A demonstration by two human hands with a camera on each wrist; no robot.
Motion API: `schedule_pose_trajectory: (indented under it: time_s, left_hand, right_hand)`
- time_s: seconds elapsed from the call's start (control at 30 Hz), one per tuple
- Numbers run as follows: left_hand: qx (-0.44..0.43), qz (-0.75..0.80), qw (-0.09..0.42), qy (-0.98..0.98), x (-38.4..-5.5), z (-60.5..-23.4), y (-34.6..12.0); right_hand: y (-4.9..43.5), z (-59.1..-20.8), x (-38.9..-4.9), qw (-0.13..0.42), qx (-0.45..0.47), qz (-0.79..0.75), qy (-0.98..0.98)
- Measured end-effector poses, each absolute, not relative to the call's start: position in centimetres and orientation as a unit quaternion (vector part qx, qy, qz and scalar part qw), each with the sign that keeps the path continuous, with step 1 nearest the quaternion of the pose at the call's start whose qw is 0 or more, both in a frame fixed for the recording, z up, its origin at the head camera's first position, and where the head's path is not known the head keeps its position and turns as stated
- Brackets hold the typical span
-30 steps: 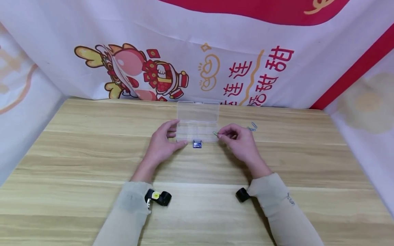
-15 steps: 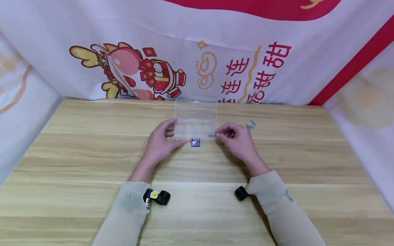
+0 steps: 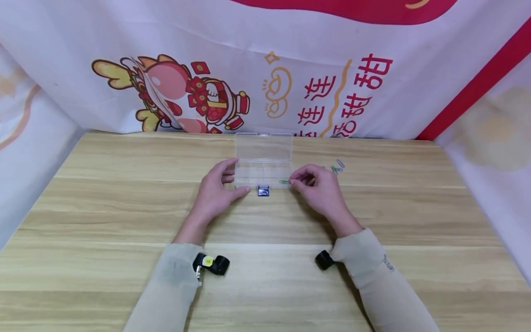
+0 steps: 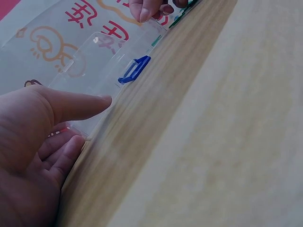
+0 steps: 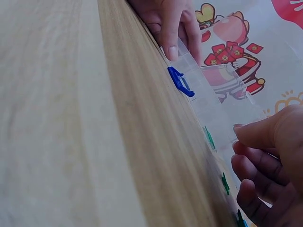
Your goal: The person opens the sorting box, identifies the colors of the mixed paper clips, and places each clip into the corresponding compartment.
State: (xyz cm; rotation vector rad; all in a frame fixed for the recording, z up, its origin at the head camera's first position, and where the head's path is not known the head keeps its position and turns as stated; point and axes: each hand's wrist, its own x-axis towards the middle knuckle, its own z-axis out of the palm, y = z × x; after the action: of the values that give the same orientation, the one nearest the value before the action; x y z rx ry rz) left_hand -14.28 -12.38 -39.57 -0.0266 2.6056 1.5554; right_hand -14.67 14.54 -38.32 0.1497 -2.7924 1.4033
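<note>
A clear plastic compartment box (image 3: 256, 171) with its lid (image 3: 263, 146) raised stands near the table's back edge. Its blue latch (image 3: 263, 190) hangs at the front. My left hand (image 3: 217, 184) grips the box's left end, thumb along the front and fingers at the far side. A green paper clip (image 3: 284, 181) lies in the front right compartment, also visible as a green clip (image 5: 209, 137) in the right wrist view. My right hand (image 3: 315, 186) is at the box's right end with loosely bent fingers, its thumb and index tips close to the wall and apart from that clip.
Several loose paper clips (image 3: 337, 168) lie on the wooden table (image 3: 265, 286) just beyond my right hand, partly hidden by it. A printed white cloth (image 3: 174, 27) hangs behind the table's back edge. Wrist cameras are strapped on both sleeves.
My right hand pinched the green paper clip over the box's right end a second ago; it has let go, and the clip lies inside. My left hand keeps its grip.
</note>
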Motion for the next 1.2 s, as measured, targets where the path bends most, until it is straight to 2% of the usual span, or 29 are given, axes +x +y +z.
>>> schedule_pose_trajectory:
  time_s: [0.77, 1.07, 1.2]
  left_hand:
    - [-0.008, 0.511, 0.051, 0.858, -14.4, -39.6, -12.5]
    - [-0.008, 0.51, 0.052, 0.859, -14.4, -39.6, -12.4]
    - [-0.005, 0.508, 0.053, 0.859, -14.4, -39.7, -12.3]
  right_hand:
    - [14.4, -38.0, -14.9, -0.005, 0.036, 0.445, -0.895]
    - [15.7, -38.3, -14.9, 0.045, 0.032, 0.47, -0.881]
    - [17.5, -38.8, -14.9, 0.044, 0.003, 0.493, -0.869]
